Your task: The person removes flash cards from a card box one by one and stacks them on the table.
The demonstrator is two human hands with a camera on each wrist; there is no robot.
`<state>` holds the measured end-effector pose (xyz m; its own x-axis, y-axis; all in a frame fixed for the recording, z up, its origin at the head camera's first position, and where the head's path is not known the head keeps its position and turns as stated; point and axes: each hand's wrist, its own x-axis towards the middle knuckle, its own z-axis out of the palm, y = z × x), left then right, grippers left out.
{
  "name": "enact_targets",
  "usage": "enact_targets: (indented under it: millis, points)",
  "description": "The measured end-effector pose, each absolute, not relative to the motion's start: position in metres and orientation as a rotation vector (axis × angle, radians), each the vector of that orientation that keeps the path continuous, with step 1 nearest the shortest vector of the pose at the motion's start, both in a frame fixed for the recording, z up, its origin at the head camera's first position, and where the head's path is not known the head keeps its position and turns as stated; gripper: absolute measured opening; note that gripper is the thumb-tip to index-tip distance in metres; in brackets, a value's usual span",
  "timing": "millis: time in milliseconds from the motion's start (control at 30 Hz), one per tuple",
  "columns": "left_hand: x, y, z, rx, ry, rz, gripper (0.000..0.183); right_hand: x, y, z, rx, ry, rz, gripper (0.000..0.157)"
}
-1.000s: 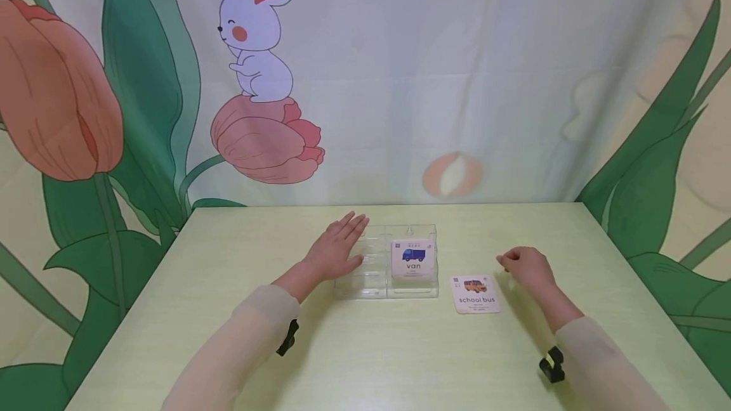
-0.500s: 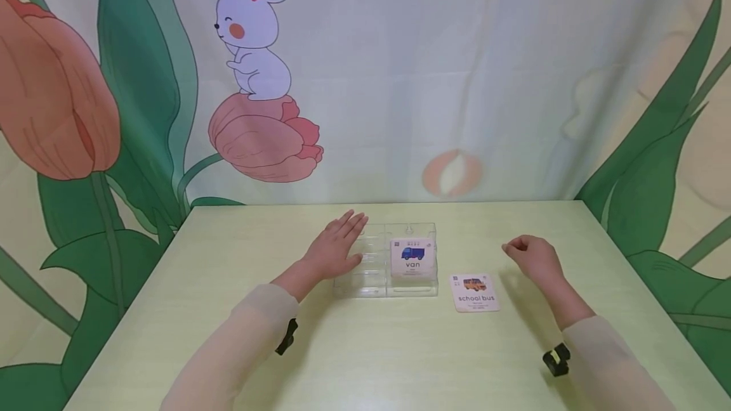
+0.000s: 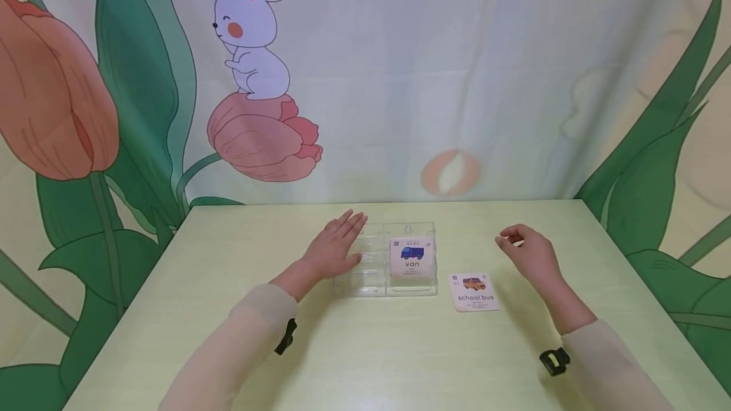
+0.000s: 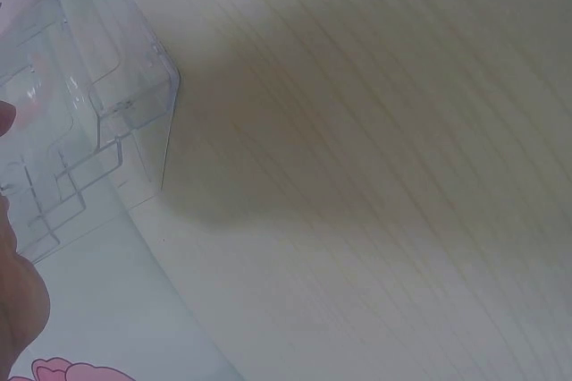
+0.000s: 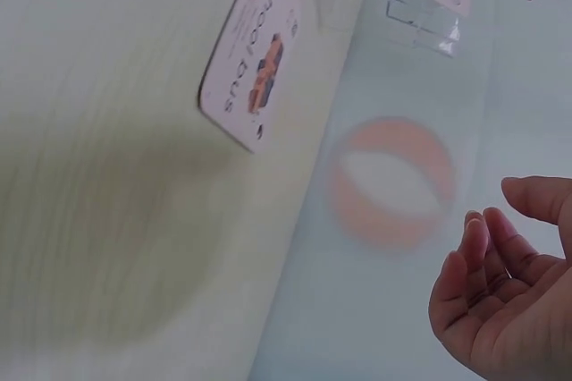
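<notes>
My left hand (image 3: 334, 249), its fingers straight, lies at the left side of a clear plastic card holder (image 3: 365, 284); part of that side is hidden behind it. In the holder's right half stands a card marked "van" (image 3: 412, 260) with a blue van on it. Lying face up on the table, just right of the holder, is a "school bus" card (image 3: 474, 293). Above and to the right of that card hovers my right hand (image 3: 532, 259). The right wrist view shows its fingers (image 5: 509, 247) loosely bent, thumb apart, nothing between them.
A pale wood-grain table (image 3: 400, 354) carries the holder and the loose card. Behind its far edge hangs a printed backdrop (image 3: 365, 94) with a rabbit and tulips. Each wrist bears a small black camera band (image 3: 554, 361).
My right hand has risen slightly away from the table, and its thumb and fingers have parted. The left hand and both cards stay in place.
</notes>
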<state>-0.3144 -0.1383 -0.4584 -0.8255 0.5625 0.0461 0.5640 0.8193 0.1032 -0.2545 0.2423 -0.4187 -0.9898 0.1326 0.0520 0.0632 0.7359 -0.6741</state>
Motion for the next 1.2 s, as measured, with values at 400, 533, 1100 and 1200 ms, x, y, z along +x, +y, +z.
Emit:
enact_targets:
  millis: [400,533,1100,1200]
  points:
    - [-0.313,-0.14,-0.458,-0.918,-2.987,-0.191,0.077,-0.251,0.22,-0.412,-0.01,-2.748,1.158,0.032]
    - [-0.313,-0.14,-0.459,-0.927,-2.981,-0.192,0.077,-0.252,0.212,-0.414,0.053,-2.728,1.191,0.03]
    - [-0.315,-0.138,-0.458,-0.911,-2.992,-0.181,0.077,-0.264,0.181,-0.427,0.225,-2.705,1.278,0.031]
    - [-0.315,-0.138,-0.458,-0.911,-2.994,-0.177,0.077,-0.265,0.177,-0.43,0.226,-2.708,1.301,0.032]
